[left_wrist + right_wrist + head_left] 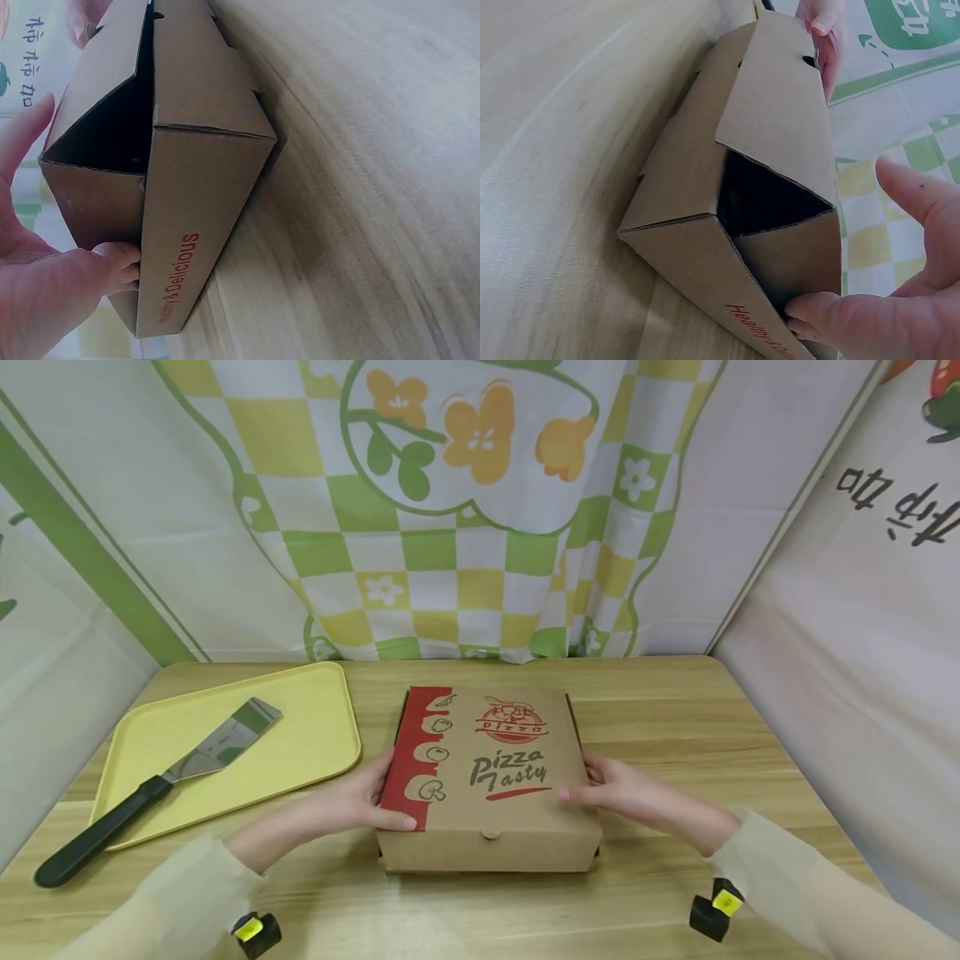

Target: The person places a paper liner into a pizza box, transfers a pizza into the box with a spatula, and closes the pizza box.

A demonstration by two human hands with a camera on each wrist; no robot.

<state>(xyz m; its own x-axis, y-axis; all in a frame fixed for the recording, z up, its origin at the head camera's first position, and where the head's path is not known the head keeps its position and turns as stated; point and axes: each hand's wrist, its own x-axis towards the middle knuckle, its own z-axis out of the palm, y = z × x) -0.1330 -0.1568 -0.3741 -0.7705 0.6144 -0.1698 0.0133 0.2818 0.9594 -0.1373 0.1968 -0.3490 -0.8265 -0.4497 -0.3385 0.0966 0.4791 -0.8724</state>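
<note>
A brown cardboard pizza box (517, 810) with a red printed strip sits on the wooden table. Its lid (510, 739) is lowered, but the wrist views show a dark gap between lid and base at both front corners. My left hand (375, 802) holds the lid's left side, thumb over the top near the front corner. On the opposite side my right hand (611, 789) holds the lid, its thumb over the top edge. In the wrist views, the left fingers (116, 262) and right fingers (817, 307) bend against the side flaps. The box's contents are hidden.
On the left lies a yellow tray (307, 727). A metal spatula (221, 747) with a black handle rests across it, the handle reaching past the tray's front edge. Behind the wooden table (660, 877) hangs a checked curtain (442, 568).
</note>
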